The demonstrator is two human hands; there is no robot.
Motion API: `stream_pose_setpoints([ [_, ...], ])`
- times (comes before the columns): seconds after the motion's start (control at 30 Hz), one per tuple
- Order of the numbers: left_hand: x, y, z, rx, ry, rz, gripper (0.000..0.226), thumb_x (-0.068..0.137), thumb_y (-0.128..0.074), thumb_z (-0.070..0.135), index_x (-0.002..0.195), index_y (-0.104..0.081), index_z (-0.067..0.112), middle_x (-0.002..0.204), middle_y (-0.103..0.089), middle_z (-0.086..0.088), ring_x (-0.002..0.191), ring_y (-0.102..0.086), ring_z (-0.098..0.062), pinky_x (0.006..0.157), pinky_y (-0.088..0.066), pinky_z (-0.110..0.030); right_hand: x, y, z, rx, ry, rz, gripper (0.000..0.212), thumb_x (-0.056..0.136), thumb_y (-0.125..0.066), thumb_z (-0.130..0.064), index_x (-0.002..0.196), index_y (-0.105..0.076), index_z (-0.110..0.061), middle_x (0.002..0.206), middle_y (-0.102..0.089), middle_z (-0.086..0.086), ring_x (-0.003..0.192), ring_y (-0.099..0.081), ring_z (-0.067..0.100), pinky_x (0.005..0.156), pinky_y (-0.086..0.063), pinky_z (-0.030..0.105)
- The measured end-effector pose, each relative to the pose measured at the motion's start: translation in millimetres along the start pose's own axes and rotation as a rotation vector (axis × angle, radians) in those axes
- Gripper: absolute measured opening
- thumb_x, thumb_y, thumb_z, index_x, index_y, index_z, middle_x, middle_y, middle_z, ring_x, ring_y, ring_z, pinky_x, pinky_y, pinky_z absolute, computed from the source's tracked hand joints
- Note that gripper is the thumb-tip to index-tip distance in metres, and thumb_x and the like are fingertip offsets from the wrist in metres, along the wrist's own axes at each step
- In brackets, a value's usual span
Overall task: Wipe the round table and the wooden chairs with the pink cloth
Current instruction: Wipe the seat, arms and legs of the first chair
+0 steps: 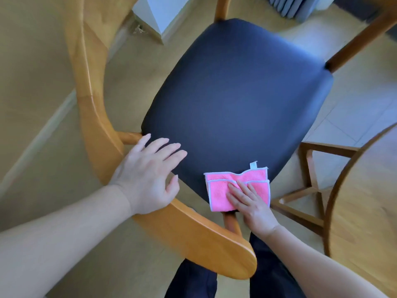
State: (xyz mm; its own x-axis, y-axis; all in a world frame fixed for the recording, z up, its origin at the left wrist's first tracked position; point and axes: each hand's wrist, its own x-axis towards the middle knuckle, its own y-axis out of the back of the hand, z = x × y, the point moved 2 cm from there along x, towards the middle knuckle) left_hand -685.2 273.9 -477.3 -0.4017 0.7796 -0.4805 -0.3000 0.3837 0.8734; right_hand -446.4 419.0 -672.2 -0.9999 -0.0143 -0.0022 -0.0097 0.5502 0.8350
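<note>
A wooden chair (94, 117) with a curved backrest and a dark padded seat (236, 100) fills the view from above. The folded pink cloth (219, 196), edged in white with a small tag, lies on the near right corner of the seat. My right hand (250, 204) presses flat on the cloth with straight fingers. My left hand (150, 175) rests open on the near left edge of the seat, palm over the curved backrest, fingers spread. The round wooden table (365, 207) shows at the right edge.
Below the table its wooden base frame (309, 181) stands close to the chair's right side. A white pillar or wall corner (159, 16) and a grey ribbed object (294, 7) stand at the far side. My dark trouser legs (266, 276) are behind the backrest.
</note>
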Motion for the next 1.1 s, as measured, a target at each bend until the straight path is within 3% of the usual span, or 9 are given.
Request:
stream_pose_setpoints([
  [0.3, 55, 0, 16, 0.030, -0.181, 0.030, 0.048, 0.091, -0.047, 0.034, 0.134, -0.050, 0.011, 0.130, -0.057, -0.003, 0.124, -0.047, -0.023, 0.112, -0.028, -0.043, 20, 18, 28, -0.090, 0.104, 0.006, 0.055, 0.074, -0.073, 0.005, 0.126, -0.061, -0.009, 0.138, -0.052, 0.013, 0.127, -0.044, 0.045, 0.102, -0.029, 0.062],
  [0.43, 79, 0, 21, -0.021, -0.147, 0.058, 0.049, 0.092, -0.050, 0.033, 0.136, -0.046, 0.013, 0.133, -0.055, -0.001, 0.125, -0.047, -0.021, 0.112, -0.029, -0.038, 39, 33, 53, -0.081, -0.059, 0.119, 0.054, 0.073, -0.072, 0.012, 0.123, -0.063, -0.005, 0.135, -0.053, 0.018, 0.124, -0.045, 0.047, 0.102, -0.026, 0.064],
  [0.57, 100, 3, 24, -0.039, -0.123, 0.045, 0.048, 0.091, -0.054, 0.030, 0.135, -0.049, 0.012, 0.133, -0.056, -0.001, 0.125, -0.049, -0.020, 0.110, -0.031, -0.036, 53, 43, 77, -0.045, -0.115, 0.187, 0.045, 0.079, -0.058, 0.017, 0.119, -0.065, -0.002, 0.132, -0.055, 0.020, 0.122, -0.047, 0.051, 0.101, -0.030, 0.066],
  [0.63, 111, 8, 25, -0.059, -0.107, 0.037, 0.046, 0.090, -0.056, 0.027, 0.134, -0.051, 0.011, 0.131, -0.058, -0.002, 0.124, -0.050, -0.021, 0.109, -0.032, -0.036, 64, 58, 98, -0.039, -0.233, 0.253, 0.042, 0.080, -0.053, 0.016, 0.116, -0.067, -0.001, 0.128, -0.058, 0.022, 0.119, -0.049, 0.053, 0.100, -0.031, 0.066],
  [0.77, 134, 18, 29, -0.053, -0.085, 0.053, 0.044, 0.083, -0.067, 0.021, 0.124, -0.060, 0.009, 0.118, -0.065, -0.003, 0.113, -0.059, -0.023, 0.101, -0.042, -0.038, 99, 101, 152, -0.051, -0.363, 0.289, 0.060, 0.066, -0.055, 0.029, 0.117, -0.066, 0.000, 0.129, -0.056, 0.023, 0.121, -0.047, 0.052, 0.104, -0.025, 0.062],
  [0.93, 162, 24, 34, -0.031, -0.081, 0.101, 0.044, 0.071, -0.078, 0.018, 0.113, -0.066, 0.008, 0.105, -0.069, -0.001, 0.100, -0.066, -0.023, 0.089, -0.051, -0.036, 134, 152, 225, -0.115, -0.390, 0.182, 0.067, 0.061, -0.047, 0.028, 0.120, -0.063, 0.002, 0.135, -0.051, 0.025, 0.127, -0.041, 0.052, 0.108, -0.020, 0.053],
  [1.03, 171, 21, 35, -0.046, -0.079, 0.097, 0.045, 0.072, -0.078, 0.018, 0.114, -0.066, 0.008, 0.106, -0.069, 0.000, 0.101, -0.065, -0.023, 0.091, -0.050, -0.037, 151, 174, 259, -0.122, -0.474, 0.155, 0.070, 0.066, -0.042, 0.024, 0.128, -0.058, -0.003, 0.143, -0.043, 0.022, 0.135, -0.032, 0.046, 0.113, -0.017, 0.047],
  [1.1, 174, 18, 36, -0.054, -0.076, 0.086, 0.044, 0.073, -0.077, 0.018, 0.115, -0.065, 0.009, 0.107, -0.068, 0.000, 0.102, -0.064, -0.022, 0.092, -0.049, -0.036, 160, 181, 272, -0.087, -0.560, 0.201, 0.068, 0.072, -0.041, 0.019, 0.132, -0.056, -0.009, 0.147, -0.039, 0.016, 0.139, -0.030, 0.037, 0.115, -0.015, 0.035],
])
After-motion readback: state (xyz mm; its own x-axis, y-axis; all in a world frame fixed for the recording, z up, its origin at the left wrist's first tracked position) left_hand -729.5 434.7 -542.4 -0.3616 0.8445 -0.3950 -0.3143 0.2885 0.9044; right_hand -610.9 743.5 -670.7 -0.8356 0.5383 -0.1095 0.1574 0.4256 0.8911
